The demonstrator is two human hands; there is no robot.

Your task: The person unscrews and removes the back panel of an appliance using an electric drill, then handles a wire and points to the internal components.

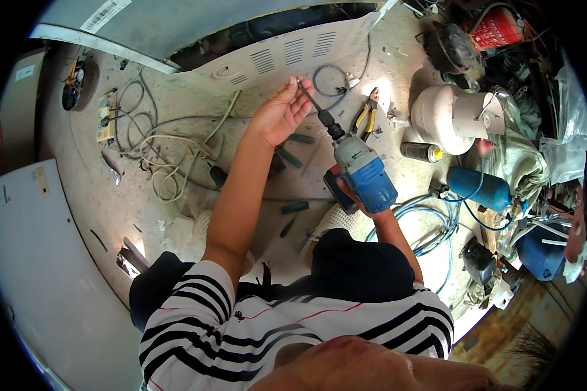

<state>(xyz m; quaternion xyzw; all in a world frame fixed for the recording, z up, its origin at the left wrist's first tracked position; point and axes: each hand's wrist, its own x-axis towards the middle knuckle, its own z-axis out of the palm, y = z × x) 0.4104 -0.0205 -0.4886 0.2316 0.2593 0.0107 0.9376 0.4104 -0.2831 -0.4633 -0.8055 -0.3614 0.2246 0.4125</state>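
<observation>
My right hand [374, 207] grips a blue and grey cordless impact driver [366, 173] from below; its body hides most of the fingers. A black chuck with a long thin bit [311, 98] points up and left from the tool. At the bit's tip, my left hand [282, 112] has its thumb and forefinger pinched together, the other fingers curled loosely. Whatever small thing sits between those fingertips is too small to make out. Just beyond stands a pale vented metal panel [277, 55], at the lower part of a large grey cabinet [156, 26].
Yellow-handled pliers [365, 120] and a spray can [422, 152] lie on the floor at right, near a white gas cylinder [437, 117]. Tangled cables [169, 163] and a power strip [105, 117] spread left. A blue hose [430, 225] coils beside my right knee. A white appliance [52, 260] stands left.
</observation>
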